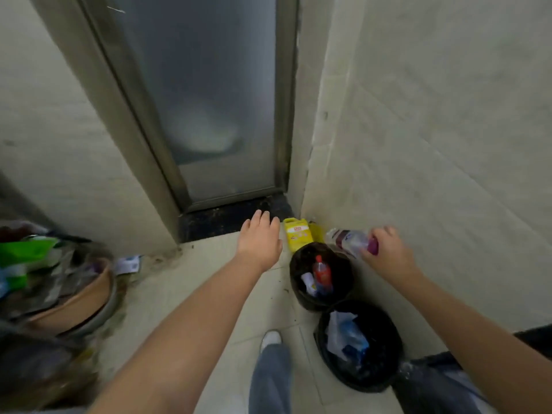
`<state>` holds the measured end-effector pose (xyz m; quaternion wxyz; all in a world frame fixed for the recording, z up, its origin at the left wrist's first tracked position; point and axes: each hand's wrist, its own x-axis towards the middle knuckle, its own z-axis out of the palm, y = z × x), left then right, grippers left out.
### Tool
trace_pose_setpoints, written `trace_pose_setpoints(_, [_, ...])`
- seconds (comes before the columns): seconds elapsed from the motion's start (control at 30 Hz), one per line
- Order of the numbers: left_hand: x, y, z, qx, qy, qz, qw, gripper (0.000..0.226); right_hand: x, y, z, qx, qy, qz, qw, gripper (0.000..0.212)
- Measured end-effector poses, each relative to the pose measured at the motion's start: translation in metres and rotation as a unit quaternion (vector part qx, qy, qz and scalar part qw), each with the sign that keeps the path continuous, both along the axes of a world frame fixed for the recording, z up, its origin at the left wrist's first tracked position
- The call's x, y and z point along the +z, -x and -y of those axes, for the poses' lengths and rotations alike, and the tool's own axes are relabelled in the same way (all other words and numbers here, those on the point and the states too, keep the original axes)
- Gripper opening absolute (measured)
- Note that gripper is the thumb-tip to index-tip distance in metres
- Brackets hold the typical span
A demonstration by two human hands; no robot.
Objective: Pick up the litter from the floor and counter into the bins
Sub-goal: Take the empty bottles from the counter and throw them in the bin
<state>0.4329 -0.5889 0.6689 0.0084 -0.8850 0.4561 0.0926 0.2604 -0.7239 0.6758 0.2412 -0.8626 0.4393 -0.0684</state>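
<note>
My right hand (385, 252) grips a clear plastic bottle (349, 240) with a purple cap, held tilted just above the far black bin (298, 282). That bin holds a red-capped bottle (322, 273) and other scraps. A second black bin (388, 372) sits nearer me with crumpled white and blue wrappers (346, 336) inside. My left hand (260, 237) reaches forward with fingers spread and nothing in it, left of a yellow carton (297, 234) lying on the floor by the wall corner.
A frosted door (209, 100) with a dark threshold (227, 219) faces me. At left stands a brown basket (80, 297) heaped with green and mixed litter, and a small white paper (128, 263) lies by the wall. My shoe (270, 339) rests on the tile floor.
</note>
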Motion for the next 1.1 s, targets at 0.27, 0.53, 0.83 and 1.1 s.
trace_pose_setpoints(0.27, [-0.132, -0.113, 0.187, -0.082, -0.093, -0.076, 0.989, 0.05, -0.134, -0.089, 0.125, -0.139, -0.157, -0.082, 0.974, 0.019])
trace_pose_setpoints(0.53, [-0.352, -0.128, 0.223, -0.002, -0.221, -0.229, 0.948, 0.057, -0.333, -0.129, 0.154, -0.208, -0.297, -0.166, 0.917, 0.037])
trace_pose_setpoints(0.83, [-0.523, -0.1, 0.202, 0.137, -0.172, -0.383, 0.897, 0.063, -0.508, -0.136, 0.146, -0.132, -0.342, -0.254, 0.895, 0.043])
trace_pose_setpoints(1.1, [-0.514, -0.093, 0.211, 0.1, -0.19, -0.373, 0.903, 0.056, -0.489, -0.139, 0.153, 0.003, -0.274, -0.3, 0.914, 0.045])
